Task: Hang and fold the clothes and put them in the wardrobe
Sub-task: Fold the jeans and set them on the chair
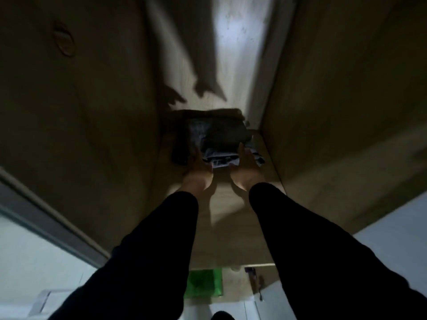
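Observation:
A stack of folded dark and grey clothes (pixel 216 139) lies at the back of a wooden wardrobe shelf (pixel 231 218). Both my arms, in black sleeves, reach into the narrow compartment. My left hand (pixel 199 165) rests flat against the stack's left front side, fingers extended. My right hand (pixel 246 165) is open with its palm facing the stack's right front side, touching or nearly touching it. Neither hand grips the cloth. The scene is dim and blurred.
Wooden side walls (pixel 80 112) close in on both sides, the right wall (pixel 335 100) close to my right arm. The back panel (pixel 235 54) is lit. Below the shelf edge a green item (pixel 204 284) shows on a lower level.

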{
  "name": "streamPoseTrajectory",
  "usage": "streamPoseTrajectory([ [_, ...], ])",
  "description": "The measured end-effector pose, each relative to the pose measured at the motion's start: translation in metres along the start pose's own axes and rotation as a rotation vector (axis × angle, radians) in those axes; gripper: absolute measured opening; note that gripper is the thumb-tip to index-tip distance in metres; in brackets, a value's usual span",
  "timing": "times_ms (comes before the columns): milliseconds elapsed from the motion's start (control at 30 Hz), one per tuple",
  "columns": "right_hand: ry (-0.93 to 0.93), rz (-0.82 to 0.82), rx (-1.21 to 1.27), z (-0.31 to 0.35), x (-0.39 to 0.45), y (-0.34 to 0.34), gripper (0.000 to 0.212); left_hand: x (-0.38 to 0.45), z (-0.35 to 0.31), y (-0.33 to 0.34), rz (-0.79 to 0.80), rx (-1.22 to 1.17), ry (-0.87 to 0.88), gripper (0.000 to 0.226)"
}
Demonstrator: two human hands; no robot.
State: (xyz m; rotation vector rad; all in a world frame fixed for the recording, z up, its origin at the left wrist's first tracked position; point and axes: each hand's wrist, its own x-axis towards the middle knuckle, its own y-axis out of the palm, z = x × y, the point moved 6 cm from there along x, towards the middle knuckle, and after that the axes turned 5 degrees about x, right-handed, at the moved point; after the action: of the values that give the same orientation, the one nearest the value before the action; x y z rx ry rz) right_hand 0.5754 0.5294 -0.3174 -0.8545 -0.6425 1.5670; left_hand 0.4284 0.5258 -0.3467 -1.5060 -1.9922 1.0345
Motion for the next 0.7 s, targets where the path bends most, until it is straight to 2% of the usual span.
streamPoseTrajectory([
  [100, -0.054, -0.095, 0.152, 0.016, -0.044, -0.02, 0.064, -0.05, -0.025, -0.043, -0.125, -0.072, -0.008, 0.064],
  [200, 0.032, -0.058, 0.369, 0.025, -0.095, -0.034, 0.065, -0.107, -0.046, -0.085, -0.116, -0.12, -0.051, 0.057],
  [300, 0.079, -0.073, 0.501, 0.039, -0.152, -0.053, 0.065, -0.169, -0.061, -0.124, -0.125, -0.276, -0.009, 0.053],
  [400, 0.074, -0.076, 0.506, 0.055, -0.209, -0.074, 0.063, -0.23, -0.065, -0.157, -0.149, -0.329, 0.028, 0.054],
  [533, -0.009, -0.072, 0.523, 0.079, -0.277, -0.094, 0.061, -0.297, -0.062, -0.196, -0.161, -0.422, -0.011, 0.055],
  [700, -0.1, -0.031, 0.506, 0.113, -0.333, -0.09, 0.058, -0.361, -0.038, -0.243, -0.318, -0.372, 0.008, 0.053],
])
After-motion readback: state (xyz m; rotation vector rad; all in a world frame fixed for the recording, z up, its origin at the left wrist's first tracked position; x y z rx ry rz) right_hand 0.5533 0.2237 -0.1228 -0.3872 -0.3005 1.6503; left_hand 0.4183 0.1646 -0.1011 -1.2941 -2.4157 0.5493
